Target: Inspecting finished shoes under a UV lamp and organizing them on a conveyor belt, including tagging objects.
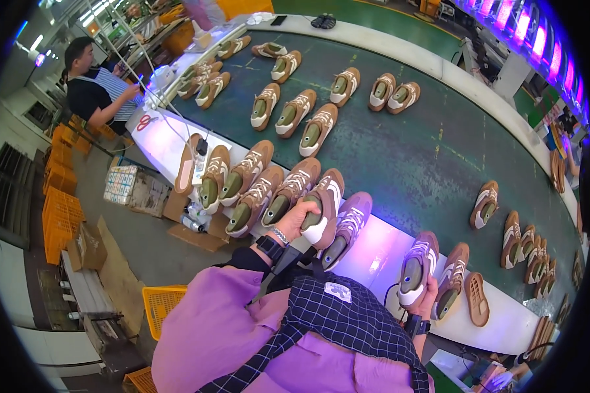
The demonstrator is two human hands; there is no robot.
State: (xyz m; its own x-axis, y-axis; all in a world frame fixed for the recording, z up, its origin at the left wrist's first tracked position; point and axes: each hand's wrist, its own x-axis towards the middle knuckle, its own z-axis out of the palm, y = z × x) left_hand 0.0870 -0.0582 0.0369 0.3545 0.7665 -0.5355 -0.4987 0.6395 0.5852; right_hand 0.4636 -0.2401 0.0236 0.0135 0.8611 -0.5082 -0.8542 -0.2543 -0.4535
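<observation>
At the near edge of the work surface, my left hand [294, 221] is closed around the heel opening of a brown sneaker [329, 188] with white stripes and a green shoe form inside. A similar sneaker [421, 254], also with a form in it, is gripped at its heel by my right hand [429, 296]. Between my hands lies a purple-lit sneaker [354, 216], toe pointing away. More laced sneakers [250, 167] line the edge left of my left hand. Just right of my right hand sit another sneaker [453, 268] and a loose brown sole [477, 299].
A dark green conveyor belt [387, 150] carries several sneakers ahead, bordered by a pale rim [432, 62]. Red scissors [144, 122] lie at the left end, near a co-worker [92, 85]. Orange crates [62, 209] and cardboard [119, 272] are on the floor at left.
</observation>
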